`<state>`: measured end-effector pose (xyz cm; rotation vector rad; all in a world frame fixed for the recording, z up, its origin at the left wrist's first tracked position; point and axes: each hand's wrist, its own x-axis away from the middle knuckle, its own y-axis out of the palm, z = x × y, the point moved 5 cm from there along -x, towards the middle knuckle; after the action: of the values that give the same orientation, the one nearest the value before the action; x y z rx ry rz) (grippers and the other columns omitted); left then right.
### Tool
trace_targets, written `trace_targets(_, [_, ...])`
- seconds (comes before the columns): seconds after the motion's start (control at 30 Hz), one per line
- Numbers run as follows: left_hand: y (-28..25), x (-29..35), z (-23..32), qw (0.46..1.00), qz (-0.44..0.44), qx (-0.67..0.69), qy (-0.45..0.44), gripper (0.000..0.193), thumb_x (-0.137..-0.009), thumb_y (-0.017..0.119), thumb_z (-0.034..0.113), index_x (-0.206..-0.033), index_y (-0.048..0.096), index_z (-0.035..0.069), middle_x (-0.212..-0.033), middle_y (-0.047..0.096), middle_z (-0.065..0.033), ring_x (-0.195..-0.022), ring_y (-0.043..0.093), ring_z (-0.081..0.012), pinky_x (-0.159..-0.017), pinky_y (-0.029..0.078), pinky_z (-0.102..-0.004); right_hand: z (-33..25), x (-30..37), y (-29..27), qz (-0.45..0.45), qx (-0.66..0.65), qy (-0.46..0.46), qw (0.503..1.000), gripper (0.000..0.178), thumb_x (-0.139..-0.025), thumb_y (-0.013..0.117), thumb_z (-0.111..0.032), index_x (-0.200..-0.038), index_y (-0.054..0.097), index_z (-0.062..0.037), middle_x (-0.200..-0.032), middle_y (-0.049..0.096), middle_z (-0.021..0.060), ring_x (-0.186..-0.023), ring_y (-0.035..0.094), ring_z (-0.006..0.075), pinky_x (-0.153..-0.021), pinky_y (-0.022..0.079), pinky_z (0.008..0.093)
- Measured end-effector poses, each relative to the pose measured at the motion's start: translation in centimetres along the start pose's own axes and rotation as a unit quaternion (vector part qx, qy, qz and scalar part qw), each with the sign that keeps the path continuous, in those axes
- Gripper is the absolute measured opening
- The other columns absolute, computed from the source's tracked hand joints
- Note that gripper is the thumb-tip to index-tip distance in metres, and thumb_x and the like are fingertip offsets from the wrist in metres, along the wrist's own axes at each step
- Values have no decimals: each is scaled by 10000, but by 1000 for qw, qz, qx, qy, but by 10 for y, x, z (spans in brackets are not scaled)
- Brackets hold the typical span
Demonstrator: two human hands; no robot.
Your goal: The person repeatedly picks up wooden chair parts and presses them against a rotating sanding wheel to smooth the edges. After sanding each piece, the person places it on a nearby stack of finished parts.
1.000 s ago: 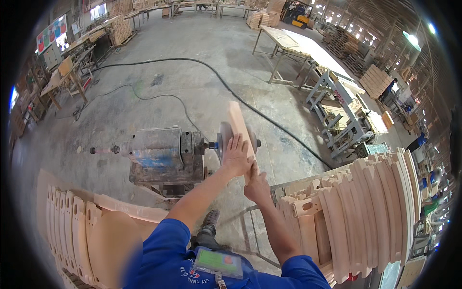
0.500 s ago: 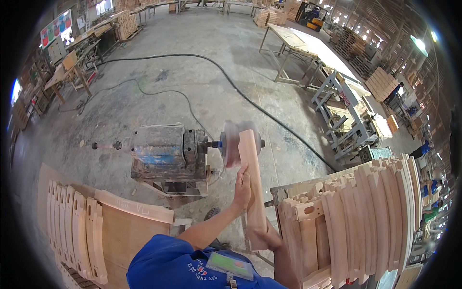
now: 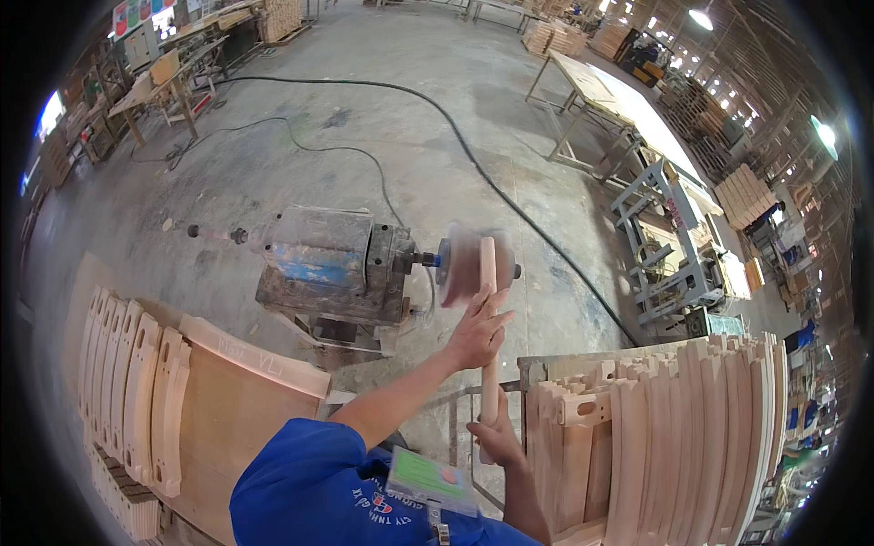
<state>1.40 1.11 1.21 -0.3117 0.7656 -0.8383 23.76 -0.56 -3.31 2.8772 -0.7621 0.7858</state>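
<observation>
A pale wooden slat stands edge-up in front of me, its far end against a spinning sanding wheel that is blurred by motion. My left hand is closed around the slat's middle, close to the wheel, with some fingertips sticking out past the wood. Lower down, my right hand grips the slat's near end. The wheel sits on the shaft of a worn motor with patches of blue paint, to the left of the slat.
Upright curved wooden pieces crowd a rack at my right. To my left, slotted wooden parts lean by a wooden panel. A black hose crosses the concrete floor. A grey metal stand and a long table stand farther right.
The slat has turned from its broad face to its narrow edge against the wheel. Both hands have shifted their hold with it, and the whole view has swung slightly.
</observation>
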Motion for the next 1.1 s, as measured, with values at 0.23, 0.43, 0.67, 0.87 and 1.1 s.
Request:
trace_targets(0.23, [5,6,5,1000,-5,-6,7,407,-986,594,78,-1372,719,42,-1695,429,-174,-1641,202,-457,-1336,251,-539,9,14,-8,-23,-32,30,999,1025,-867,800,-136,-1687,185,-135,-1087,598,82,-897,657,186,-692,586,362])
trace_targets(0.43, [3,4,-9,999,24,-28,4,523,-975,599,118,-1489,617,25,-1735,356,-168,-1636,193,-480,-1350,225,-528,-13,17,10,10,-17,55,998,1041,-845,778,-138,-1691,174,-67,-1195,566,136,-1079,632,283,-902,558,470])
trace_targets(0.67, [-22,54,-33,886,124,253,-369,819,-1019,633,215,-1702,207,60,-1563,536,-263,-1430,564,-399,-1186,440,-479,-45,30,46,208,427,-105,874,1062,-832,873,-287,-1644,263,22,-1212,544,300,-1119,554,491,-964,491,588])
trace_targets(0.87, [-100,108,2,885,242,124,-379,988,-905,794,355,-1669,253,42,-1436,637,-271,-1287,666,-436,-1082,526,-494,-56,43,124,125,491,-338,793,1121,-785,920,-301,-1651,286,21,-1287,508,353,-1173,527,516,-997,468,596])
trace_targets(1.1, [-276,250,18,896,300,-107,-311,949,-824,810,231,-1653,367,99,-1298,678,-296,-1158,693,-466,-991,563,-510,-60,52,155,-133,359,-333,862,972,-836,890,-185,-1638,366,-19,-1314,584,245,-1111,640,386,-880,564,467])
